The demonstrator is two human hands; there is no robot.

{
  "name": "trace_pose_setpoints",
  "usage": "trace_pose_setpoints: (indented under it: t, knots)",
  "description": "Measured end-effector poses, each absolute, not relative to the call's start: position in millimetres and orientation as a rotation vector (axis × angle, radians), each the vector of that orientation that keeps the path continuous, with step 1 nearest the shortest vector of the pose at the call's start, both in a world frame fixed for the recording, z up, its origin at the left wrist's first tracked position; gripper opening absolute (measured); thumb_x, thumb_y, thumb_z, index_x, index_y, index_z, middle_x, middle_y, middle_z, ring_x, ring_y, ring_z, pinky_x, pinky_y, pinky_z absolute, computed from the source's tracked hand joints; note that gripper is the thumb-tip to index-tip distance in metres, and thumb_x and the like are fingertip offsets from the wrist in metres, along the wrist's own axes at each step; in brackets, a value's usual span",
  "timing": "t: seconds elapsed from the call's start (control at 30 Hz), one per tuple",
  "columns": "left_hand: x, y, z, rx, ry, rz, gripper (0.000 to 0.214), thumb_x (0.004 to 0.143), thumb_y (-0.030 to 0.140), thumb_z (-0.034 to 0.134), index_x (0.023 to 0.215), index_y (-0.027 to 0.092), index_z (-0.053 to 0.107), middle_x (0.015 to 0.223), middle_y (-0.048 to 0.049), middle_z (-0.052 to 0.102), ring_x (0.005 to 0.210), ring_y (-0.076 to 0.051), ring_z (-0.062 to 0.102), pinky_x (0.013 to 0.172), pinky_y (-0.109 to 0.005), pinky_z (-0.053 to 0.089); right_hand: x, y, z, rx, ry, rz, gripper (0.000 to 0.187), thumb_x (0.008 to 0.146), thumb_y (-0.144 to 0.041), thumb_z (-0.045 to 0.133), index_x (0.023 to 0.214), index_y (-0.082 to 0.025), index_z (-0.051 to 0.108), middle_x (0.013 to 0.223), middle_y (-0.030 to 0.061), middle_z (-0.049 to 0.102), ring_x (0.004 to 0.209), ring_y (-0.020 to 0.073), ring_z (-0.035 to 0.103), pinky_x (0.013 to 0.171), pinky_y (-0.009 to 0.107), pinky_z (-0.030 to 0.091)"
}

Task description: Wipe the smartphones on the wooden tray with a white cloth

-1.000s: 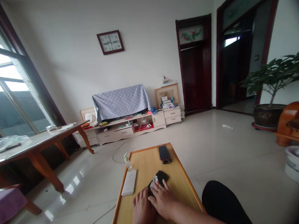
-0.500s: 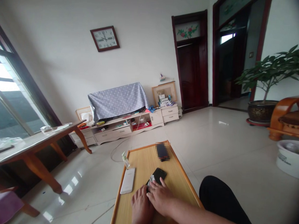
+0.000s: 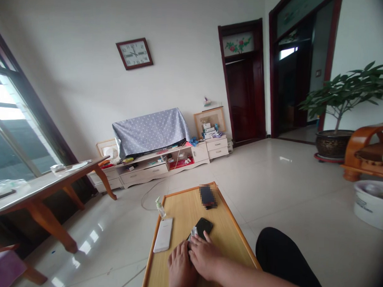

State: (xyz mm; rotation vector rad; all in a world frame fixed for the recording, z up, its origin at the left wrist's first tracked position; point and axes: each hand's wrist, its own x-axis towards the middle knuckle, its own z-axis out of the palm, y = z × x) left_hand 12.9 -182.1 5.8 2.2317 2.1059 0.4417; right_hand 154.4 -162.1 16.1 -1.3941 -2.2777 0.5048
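My left hand (image 3: 182,268) and my right hand (image 3: 204,257) lie side by side on a low bamboo-topped table (image 3: 179,210) with an orange wooden rim. Both are at the lower edge of a black smartphone (image 3: 202,228). A small crumpled silvery film (image 3: 193,233) sits at the phone's lower-left corner, touching my right fingertips. My left fingertips are just beside it. A white smartphone (image 3: 163,235) lies to the left, with a small pump bottle (image 3: 160,207) beyond it. A dark phone, pixelated (image 3: 207,196), lies at the far end.
My knee in black trousers (image 3: 284,259) is right of the table. A white bucket (image 3: 373,205), a wooden chair (image 3: 365,155) and a potted plant (image 3: 334,143) stand at right. A long wooden table (image 3: 40,187) stands at left. A thin cable (image 3: 147,196) crosses the tiled floor.
My right hand has slid back toward me, showing more of the black phone. The whole view has shifted slightly as my head turned.
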Motion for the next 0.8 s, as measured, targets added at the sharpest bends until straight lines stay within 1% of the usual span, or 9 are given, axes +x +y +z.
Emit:
trace_pose_setpoints:
  t: [0.1,0.2,0.27,0.33,0.47,0.57,0.63,0.7,0.8]
  knots:
    - [15,-181,9,2.19,2.154,0.356,0.056,0.088,0.039,0.05,0.142,0.021,0.05,0.15,-0.0082,0.052,0.138,-0.025,0.042,0.115,-0.038,0.025,169,-142,22,-1.475,-2.227,0.496,0.049,0.103,-0.038,0.027,0.139,-0.025,0.057,0.152,0.009,0.049,0.145,0.0246,0.037,0.122,0.054,0.004]
    - [16,-180,10,2.185,2.17,0.316,0.059,0.086,0.038,0.051,0.142,0.02,0.049,0.151,-0.0087,0.051,0.139,-0.026,0.041,0.116,-0.038,0.024,180,-120,26,-1.58,-2.152,0.492,0.052,0.102,-0.036,0.026,0.141,-0.018,0.055,0.154,0.0153,0.045,0.147,0.0292,0.033,0.12,0.059,0.006]
    - [17,-180,10,2.187,2.162,0.333,0.059,0.086,0.039,0.051,0.142,0.02,0.049,0.151,-0.0091,0.051,0.139,-0.026,0.041,0.115,-0.039,0.024,177,-119,24,-1.601,-2.139,0.497,0.053,0.102,-0.037,0.026,0.143,-0.016,0.052,0.156,0.0168,0.043,0.148,0.0302,0.03,0.12,0.059,0.007]
    - [17,-181,11,2.187,2.143,0.361,0.058,0.087,0.04,0.05,0.142,0.02,0.049,0.149,-0.0088,0.052,0.138,-0.026,0.042,0.115,-0.039,0.025,167,-129,20,-1.567,-2.17,0.512,0.054,0.102,-0.038,0.026,0.145,-0.017,0.051,0.157,0.0151,0.041,0.149,0.0287,0.028,0.121,0.055,0.008]
    - [16,-183,12,2.216,2.099,0.433,0.05,0.091,0.03,0.044,0.14,0.023,0.051,0.148,-0.0066,0.053,0.136,-0.022,0.043,0.114,-0.036,0.025,151,-154,15,-1.443,-2.265,0.542,0.051,0.102,-0.039,0.027,0.145,-0.024,0.051,0.157,0.0083,0.043,0.148,0.0229,0.031,0.123,0.048,0.008]
    - [16,-183,11,2.195,2.116,0.41,0.053,0.09,0.036,0.047,0.14,0.023,0.05,0.149,-0.007,0.053,0.137,-0.024,0.043,0.114,-0.037,0.025,159,-144,17,-1.452,-2.264,0.536,0.048,0.101,-0.036,0.03,0.141,-0.027,0.055,0.154,0.0061,0.047,0.146,0.0223,0.035,0.123,0.049,0.006]
    - [16,-181,9,2.175,2.142,0.358,0.058,0.087,0.04,0.05,0.142,0.022,0.049,0.149,-0.0081,0.052,0.138,-0.026,0.042,0.115,-0.039,0.024,168,-127,21,-1.518,-2.224,0.526,0.048,0.1,-0.033,0.032,0.142,-0.025,0.054,0.155,0.0085,0.046,0.146,0.0242,0.034,0.122,0.053,0.005]
    - [16,-179,7,2.171,2.157,0.324,0.06,0.085,0.039,0.051,0.143,0.02,0.048,0.151,-0.0088,0.05,0.139,-0.026,0.041,0.115,-0.039,0.024,175,-113,24,-1.589,-2.178,0.517,0.051,0.099,-0.031,0.032,0.145,-0.02,0.05,0.157,0.013,0.042,0.148,0.0272,0.03,0.121,0.056,0.007]
    - [16,-179,8,2.17,2.154,0.324,0.06,0.086,0.039,0.05,0.143,0.02,0.048,0.151,-0.0087,0.05,0.139,-0.026,0.04,0.115,-0.039,0.024,169,-114,23,-1.609,-2.174,0.519,0.053,0.099,-0.032,0.031,0.147,-0.015,0.048,0.158,0.0168,0.038,0.149,0.0298,0.027,0.121,0.056,0.008]
